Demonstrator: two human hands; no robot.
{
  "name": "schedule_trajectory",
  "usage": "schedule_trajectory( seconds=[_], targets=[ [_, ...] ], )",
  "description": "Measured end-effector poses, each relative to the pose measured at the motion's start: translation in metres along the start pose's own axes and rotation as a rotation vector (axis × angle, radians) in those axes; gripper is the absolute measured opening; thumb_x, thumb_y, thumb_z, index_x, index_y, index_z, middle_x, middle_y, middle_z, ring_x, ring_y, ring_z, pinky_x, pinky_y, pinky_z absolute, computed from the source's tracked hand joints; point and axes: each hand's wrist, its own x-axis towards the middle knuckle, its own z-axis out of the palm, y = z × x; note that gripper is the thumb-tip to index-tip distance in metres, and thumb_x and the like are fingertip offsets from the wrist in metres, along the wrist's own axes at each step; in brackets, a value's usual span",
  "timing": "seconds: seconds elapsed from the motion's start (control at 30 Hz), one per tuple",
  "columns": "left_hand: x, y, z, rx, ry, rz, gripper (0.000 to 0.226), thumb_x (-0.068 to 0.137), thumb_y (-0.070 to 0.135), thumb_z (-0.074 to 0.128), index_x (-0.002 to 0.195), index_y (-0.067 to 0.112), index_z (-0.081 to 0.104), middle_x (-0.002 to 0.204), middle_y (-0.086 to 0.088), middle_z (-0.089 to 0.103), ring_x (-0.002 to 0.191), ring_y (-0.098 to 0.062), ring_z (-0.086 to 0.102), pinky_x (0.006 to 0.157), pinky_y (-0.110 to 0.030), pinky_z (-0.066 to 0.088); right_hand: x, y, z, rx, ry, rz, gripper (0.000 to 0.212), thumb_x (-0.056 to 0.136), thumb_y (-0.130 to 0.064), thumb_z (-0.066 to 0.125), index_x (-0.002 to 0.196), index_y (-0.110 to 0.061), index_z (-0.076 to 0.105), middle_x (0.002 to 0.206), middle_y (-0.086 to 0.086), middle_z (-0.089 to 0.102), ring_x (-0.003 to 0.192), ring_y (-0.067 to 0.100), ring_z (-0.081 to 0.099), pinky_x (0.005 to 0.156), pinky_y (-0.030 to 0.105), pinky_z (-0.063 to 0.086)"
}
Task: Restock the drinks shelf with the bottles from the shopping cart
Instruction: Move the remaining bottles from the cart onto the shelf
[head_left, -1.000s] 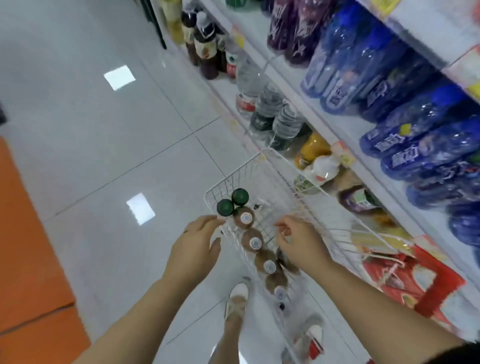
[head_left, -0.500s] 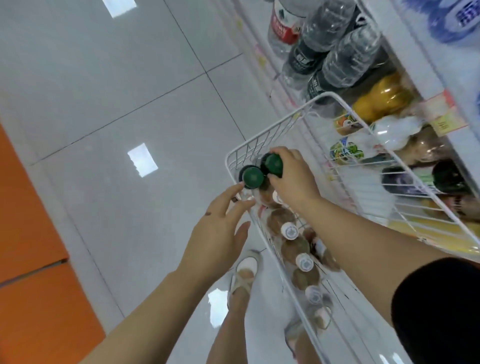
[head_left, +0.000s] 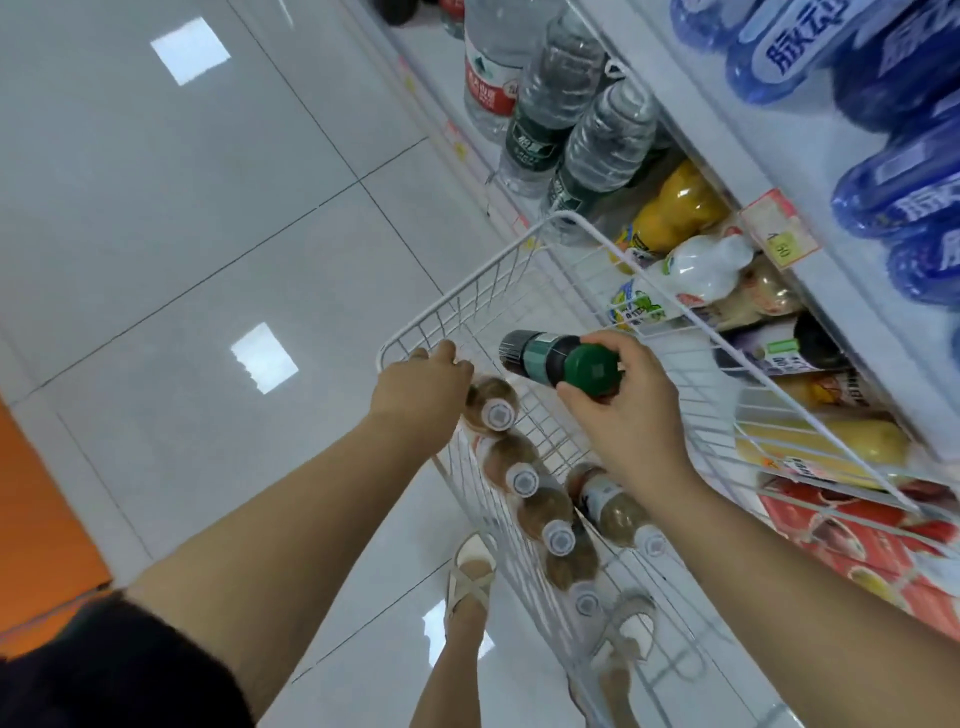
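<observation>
A white wire shopping cart (head_left: 524, 254) stands beside the drinks shelf (head_left: 779, 228). Above the cart's front end, my right hand (head_left: 631, 410) grips two dark bottles with green caps (head_left: 589, 370); one cap faces me and the other bottle's cap points left. My left hand (head_left: 421, 387) holds the cart's front left rim, fingers curled over the wire. Several brown bottles with white caps (head_left: 522, 478) stand in a row along the cart's left side, and one more brown bottle (head_left: 610, 506) lies beside them.
The shelf on the right carries large water bottles (head_left: 597, 140), a yellow juice bottle (head_left: 675, 208), a white bottle (head_left: 696, 270) and blue bottles (head_left: 893, 192) on the level above. Pale tiled floor (head_left: 208, 234) lies to the left, with an orange area at the far left. My feet show below the cart.
My right hand has lifted the green-capped bottles up out of the cart's front corner. My left hand moved forward and took hold of the cart rim.
</observation>
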Motion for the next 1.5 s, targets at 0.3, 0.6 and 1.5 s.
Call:
schedule_trajectory(
  seconds=[0.3,0.6,1.5],
  targets=[
    [-0.025,0.011,-0.026,-0.258,0.316,-0.020,0.048,0.082,0.022,0.064,0.127,0.018,0.051,0.124,-0.007,0.052,0.112,-0.034,0.049,0.075,-0.043,0.049,-0.023,0.004,-0.046,0.092,0.137,-0.036,0.043,0.071,-0.013,0.076,0.108,-0.027,0.057,0.114,-0.001,0.056,0.107,0.018,0.059,0.091,0.039,0.053],
    [-0.113,0.068,-0.155,-0.680,0.748,0.256,0.049,0.077,0.025,0.071,0.123,0.026,0.055,0.106,0.011,0.058,0.092,-0.010,0.045,0.073,-0.023,0.036,-0.089,-0.088,-0.168,0.082,0.465,-0.199,0.039,0.066,-0.022,0.082,0.094,-0.037,0.059,0.092,-0.010,0.059,0.089,0.015,0.063,0.079,0.015,0.050],
    [-0.400,0.402,-0.430,-0.862,0.959,1.374,0.030,0.071,0.045,0.061,0.098,0.032,0.059,0.096,0.018,0.060,0.090,0.005,0.054,0.077,-0.008,0.041,-0.423,-0.191,-0.558,0.285,1.763,-0.684,0.027,0.068,-0.039,0.072,0.081,-0.029,0.050,0.080,-0.010,0.056,0.068,-0.008,0.055,0.065,0.008,0.042]
  ],
)
